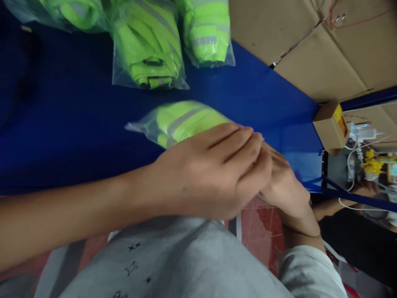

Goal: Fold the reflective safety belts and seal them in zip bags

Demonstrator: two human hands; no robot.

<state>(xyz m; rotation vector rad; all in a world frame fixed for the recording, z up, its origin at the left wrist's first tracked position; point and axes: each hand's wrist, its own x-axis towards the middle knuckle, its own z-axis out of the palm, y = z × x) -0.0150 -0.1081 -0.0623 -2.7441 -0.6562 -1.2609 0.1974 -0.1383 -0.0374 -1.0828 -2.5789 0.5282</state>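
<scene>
A clear plastic bag with a folded neon-yellow reflective vest [189, 120] in it lies slightly blurred at the near side of the blue table. My left hand [214, 169] reaches in from the left, its fingers curled together at the bag's right end. Behind it, my right hand [281, 178] comes from the lower right and meets the left at that same end; its fingertips are hidden. Both hands appear closed on the bag, though the grip itself is covered. Beyond them lie more bagged vests, one in the middle [151, 45] and one to its right [209, 33].
Another bagged vest [80, 14] lies at the upper left of the blue table [77, 116]. Cardboard [279, 25] covers the upper right, with a small open box [330, 126] at the edge. Another person's arm [344, 203] shows at the far right, near cables.
</scene>
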